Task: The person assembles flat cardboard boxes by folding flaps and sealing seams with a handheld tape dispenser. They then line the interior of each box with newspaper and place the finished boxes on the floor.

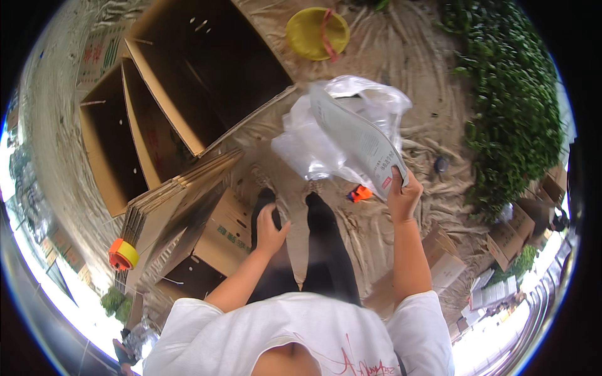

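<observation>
My right hand (404, 195) grips the lower end of a grey-white sheet of printed paper, likely newspaper (354, 135). The sheet slants up and away to the left, its far end slightly blurred. Below and around it, clear plastic bags or film (301, 141) lie bunched on the ground. My left hand (269, 230) hangs empty in front of my legs, thumb and fingers apart. It is nearest to a cardboard box (226, 229) at its left. A small orange object (360, 193), perhaps a tape dispenser, lies left of my right hand.
Large open cardboard boxes (213, 69) stand at the far left, with flattened cardboard (182, 182) stacked nearer. A yellow-and-orange tape dispenser (123, 254) rests there. A yellow basin (307, 37) sits far ahead. Leafy greens (508, 106) are heaped at the right. Wrinkled sheeting (426, 81) covers the ground.
</observation>
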Action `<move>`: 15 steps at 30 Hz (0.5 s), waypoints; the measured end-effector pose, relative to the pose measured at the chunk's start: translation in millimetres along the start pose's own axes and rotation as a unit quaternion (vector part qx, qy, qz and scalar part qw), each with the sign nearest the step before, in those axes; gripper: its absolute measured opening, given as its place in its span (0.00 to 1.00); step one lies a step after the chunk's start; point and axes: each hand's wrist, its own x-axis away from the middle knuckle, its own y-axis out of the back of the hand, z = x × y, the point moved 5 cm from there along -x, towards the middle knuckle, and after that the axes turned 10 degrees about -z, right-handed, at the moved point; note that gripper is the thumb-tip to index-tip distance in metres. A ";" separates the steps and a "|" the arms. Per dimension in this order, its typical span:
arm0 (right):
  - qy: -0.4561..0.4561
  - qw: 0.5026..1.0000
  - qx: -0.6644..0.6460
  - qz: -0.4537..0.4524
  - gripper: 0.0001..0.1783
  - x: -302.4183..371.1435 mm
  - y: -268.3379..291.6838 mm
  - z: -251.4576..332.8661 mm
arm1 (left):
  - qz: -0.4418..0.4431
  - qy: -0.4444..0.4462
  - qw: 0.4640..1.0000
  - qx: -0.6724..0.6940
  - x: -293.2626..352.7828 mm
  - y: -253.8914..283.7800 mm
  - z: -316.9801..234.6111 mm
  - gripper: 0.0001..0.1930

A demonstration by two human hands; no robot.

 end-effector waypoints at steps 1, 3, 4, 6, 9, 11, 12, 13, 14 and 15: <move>-0.006 1.000 -0.013 -0.022 0.08 0.4 29.1 20.1 | 0.022 -0.025 0.994 0.101 -17.5 1.2 -48.6 0.39; -0.034 0.994 -0.096 -0.049 0.09 3.1 69.5 68.8 | 0.176 -0.043 0.945 0.273 -29.1 11.3 -179.6 0.52; -0.054 0.983 -0.167 -0.050 0.09 6.7 79.3 100.1 | 0.177 -0.135 0.937 0.269 -28.4 21.1 -229.6 0.56; -0.074 0.956 -0.286 0.006 0.12 16.3 89.8 146.7 | 0.176 -0.255 0.892 0.329 -17.4 36.6 -302.6 0.61; -0.044 0.910 -0.399 0.102 0.15 26.5 90.7 194.0 | 0.165 -0.224 0.895 0.348 -2.3 70.4 -335.2 0.52; -0.021 0.884 -0.420 0.204 0.15 33.4 84.5 161.0 | 0.174 -0.208 0.879 0.392 4.3 94.8 -339.5 0.42; -0.012 0.866 -0.427 0.259 0.14 34.9 80.5 149.9 | 0.139 -0.251 0.870 0.402 14.2 119.4 -354.3 0.21; -0.094 0.849 -0.448 0.263 0.15 40.2 74.8 153.4 | 0.136 -0.225 0.869 0.418 19.7 130.2 -351.3 0.16; -0.053 0.887 -0.388 0.245 0.15 43.0 79.2 182.1 | 0.123 -0.192 0.870 0.438 21.1 139.7 -346.7 0.13; -0.034 0.906 -0.363 0.213 0.16 48.8 77.2 198.3 | 0.101 -0.159 0.870 0.455 25.4 154.3 -336.9 0.12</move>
